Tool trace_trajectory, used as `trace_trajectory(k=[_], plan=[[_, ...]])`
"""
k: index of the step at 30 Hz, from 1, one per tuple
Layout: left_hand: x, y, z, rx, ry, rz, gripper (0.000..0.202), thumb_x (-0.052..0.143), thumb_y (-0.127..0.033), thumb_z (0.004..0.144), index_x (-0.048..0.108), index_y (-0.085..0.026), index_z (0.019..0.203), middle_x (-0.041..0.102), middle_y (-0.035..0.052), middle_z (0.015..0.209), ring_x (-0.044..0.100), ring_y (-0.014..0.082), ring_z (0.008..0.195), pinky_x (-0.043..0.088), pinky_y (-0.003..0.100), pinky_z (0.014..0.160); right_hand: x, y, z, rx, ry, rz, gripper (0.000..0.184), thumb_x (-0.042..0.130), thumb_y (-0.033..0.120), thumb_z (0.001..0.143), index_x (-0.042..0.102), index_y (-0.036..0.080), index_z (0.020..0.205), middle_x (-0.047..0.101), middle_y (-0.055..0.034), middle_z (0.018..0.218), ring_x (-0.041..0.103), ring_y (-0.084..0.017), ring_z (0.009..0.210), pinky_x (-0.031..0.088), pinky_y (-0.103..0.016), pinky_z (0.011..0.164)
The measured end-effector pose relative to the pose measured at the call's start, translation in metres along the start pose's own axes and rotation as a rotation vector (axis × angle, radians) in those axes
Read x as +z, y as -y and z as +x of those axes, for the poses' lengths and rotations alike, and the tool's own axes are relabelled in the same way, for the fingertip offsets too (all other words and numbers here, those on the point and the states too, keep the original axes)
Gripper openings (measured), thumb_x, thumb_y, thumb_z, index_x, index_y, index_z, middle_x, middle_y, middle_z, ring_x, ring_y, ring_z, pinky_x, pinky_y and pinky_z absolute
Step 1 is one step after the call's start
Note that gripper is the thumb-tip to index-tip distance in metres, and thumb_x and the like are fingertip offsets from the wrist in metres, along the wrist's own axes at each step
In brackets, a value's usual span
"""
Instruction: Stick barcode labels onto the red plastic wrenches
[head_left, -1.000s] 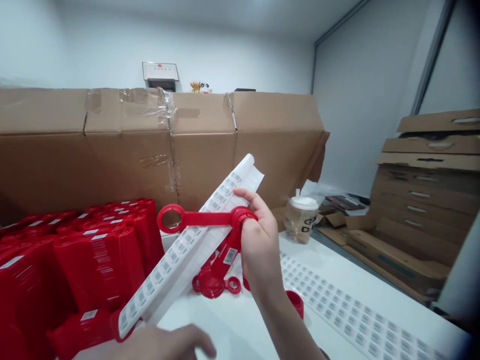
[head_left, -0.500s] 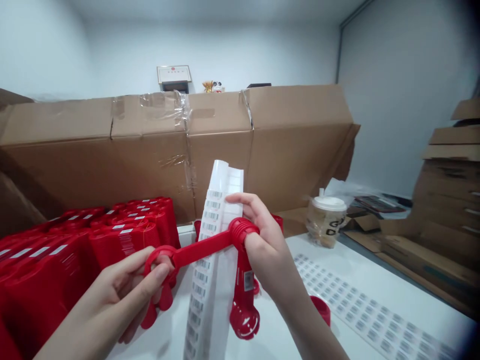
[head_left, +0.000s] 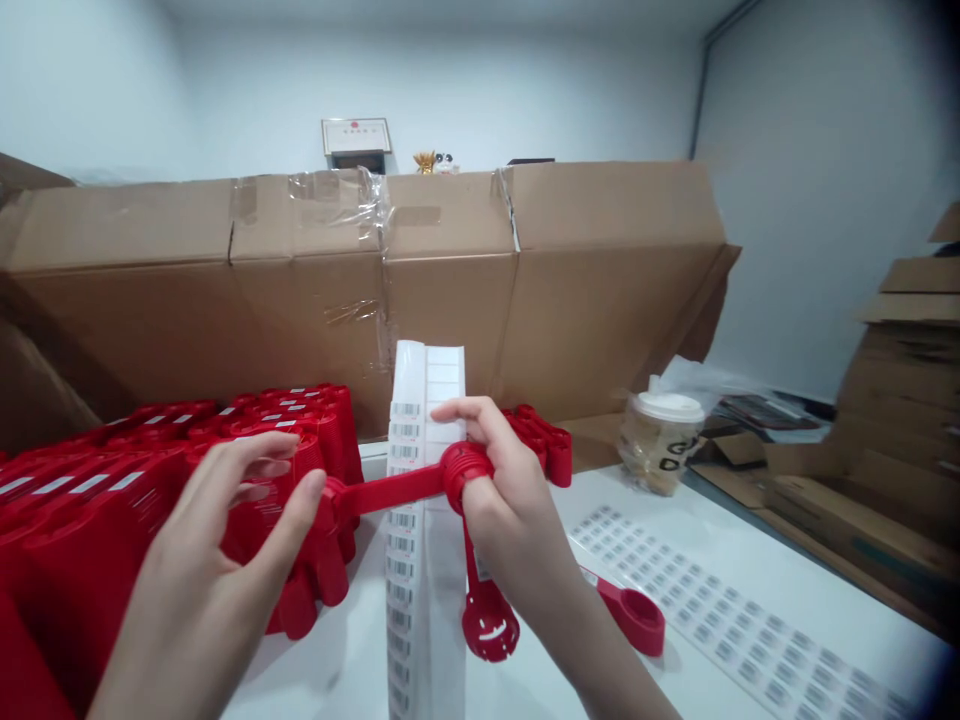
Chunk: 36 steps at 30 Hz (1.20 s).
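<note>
My right hand [head_left: 502, 490] is closed around a red plastic piece with a ring at its end [head_left: 401, 490] and a folded sheet of barcode labels [head_left: 405, 570], which hangs down in front of me. A second red arm with a slotted round end [head_left: 491, 630] dangles below this hand; how the red parts join is hidden by the fingers. My left hand [head_left: 225, 540] has its fingers spread and holds nothing. Its thumb is close to the left end of the red piece; whether they touch I cannot tell.
Rows of red plastic pieces with white labels [head_left: 135, 500] stand at the left. A large cardboard box [head_left: 450, 300] spans the back. To the right are a lidded cup [head_left: 664, 440], a flat barcode sheet [head_left: 720, 610], a loose red piece [head_left: 637, 620] and stacked cartons [head_left: 885, 420].
My left hand has let go of the red piece's ring end and opened, moving slightly left. The label sheet, still in my right hand, now hangs more upright and further left.
</note>
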<state>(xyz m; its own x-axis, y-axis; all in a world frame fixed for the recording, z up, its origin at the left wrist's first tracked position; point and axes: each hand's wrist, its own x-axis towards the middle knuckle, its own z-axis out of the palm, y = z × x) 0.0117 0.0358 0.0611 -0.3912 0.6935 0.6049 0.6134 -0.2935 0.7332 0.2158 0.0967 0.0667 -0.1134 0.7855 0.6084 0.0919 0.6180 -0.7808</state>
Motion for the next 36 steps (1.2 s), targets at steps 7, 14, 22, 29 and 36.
trace_trajectory(k=[7,14,22,29,36], plan=[[0.029,-0.01,-0.007,-0.021,0.115,-0.135,0.028,0.068,-0.057,0.088,0.066,-0.036,0.108,0.068,-0.0052,0.114,0.066,0.0175,0.108,0.056,0.023,0.084,0.024,-0.005,-0.011,-0.244,0.094,-0.155,0.058,0.039,-0.004,0.068,0.053,0.023,0.118,0.061,0.0018,0.082,0.049,-0.012,0.059,0.043,-0.025,0.057],[0.03,0.0,-0.005,-0.056,0.074,-0.127,0.021,0.072,-0.049,0.086,0.064,-0.034,0.099,0.069,-0.0073,0.096,0.067,0.0135,0.092,0.055,0.021,0.083,0.034,-0.005,-0.015,-0.364,0.07,-0.26,0.062,0.037,-0.002,0.062,0.055,0.015,0.119,0.069,-0.0061,0.099,0.064,-0.018,0.082,0.054,-0.029,0.075],[0.034,0.001,-0.003,-0.025,0.036,-0.086,0.021,0.073,-0.048,0.085,0.063,-0.033,0.097,0.069,-0.0068,0.097,0.067,0.0161,0.094,0.053,0.026,0.081,0.039,-0.007,-0.016,-0.46,0.04,-0.311,0.05,0.037,0.0,0.074,0.054,0.011,0.12,0.069,-0.009,0.099,0.066,-0.019,0.083,0.055,-0.028,0.072],[0.037,0.005,-0.003,-0.005,0.023,-0.048,0.022,0.072,-0.05,0.084,0.063,-0.034,0.097,0.069,-0.0072,0.098,0.066,0.0176,0.095,0.053,0.032,0.083,0.04,-0.008,-0.016,-0.503,0.05,-0.337,0.039,0.036,0.003,0.085,0.055,0.008,0.119,0.069,-0.0111,0.098,0.065,-0.02,0.081,0.055,-0.03,0.066],[0.035,0.005,-0.003,-0.033,0.061,-0.084,0.025,0.071,-0.049,0.085,0.063,-0.031,0.101,0.07,-0.0029,0.105,0.067,0.0212,0.102,0.052,0.034,0.086,0.039,-0.009,-0.017,-0.454,0.075,-0.292,0.041,0.037,0.002,0.084,0.053,0.011,0.12,0.068,-0.0092,0.097,0.064,-0.019,0.078,0.056,-0.031,0.069]])
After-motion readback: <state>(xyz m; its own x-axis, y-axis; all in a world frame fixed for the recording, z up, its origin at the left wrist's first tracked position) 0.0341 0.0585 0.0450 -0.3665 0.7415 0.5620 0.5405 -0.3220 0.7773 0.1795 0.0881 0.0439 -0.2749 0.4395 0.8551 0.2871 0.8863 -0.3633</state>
